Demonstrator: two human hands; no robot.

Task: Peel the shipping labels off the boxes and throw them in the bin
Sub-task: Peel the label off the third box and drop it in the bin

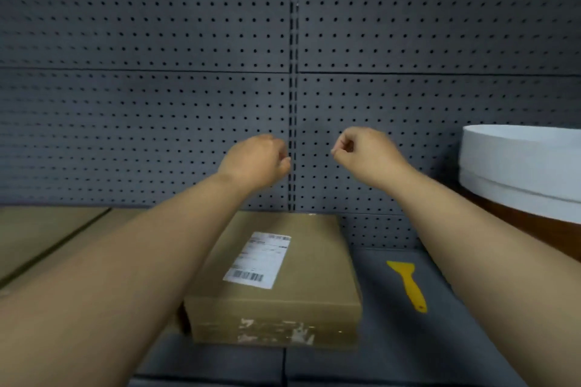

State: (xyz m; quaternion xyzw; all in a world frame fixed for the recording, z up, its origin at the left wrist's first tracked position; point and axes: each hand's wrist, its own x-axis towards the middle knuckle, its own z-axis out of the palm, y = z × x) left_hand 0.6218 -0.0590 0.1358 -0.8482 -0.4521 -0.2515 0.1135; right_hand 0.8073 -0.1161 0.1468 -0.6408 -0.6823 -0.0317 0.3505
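A brown cardboard box lies on the dark shelf in front of me. A white shipping label with a barcode is stuck flat on its top. Torn label or tape remains show on its near side. My left hand and my right hand are raised well above the box, in front of the pegboard. Both are curled into loose fists with nothing in them. A bin with a white liner stands at the right.
A yellow plastic scraper lies on the dark shelf surface right of the box. Larger flat cardboard boxes sit at the left. A grey pegboard wall closes the back.
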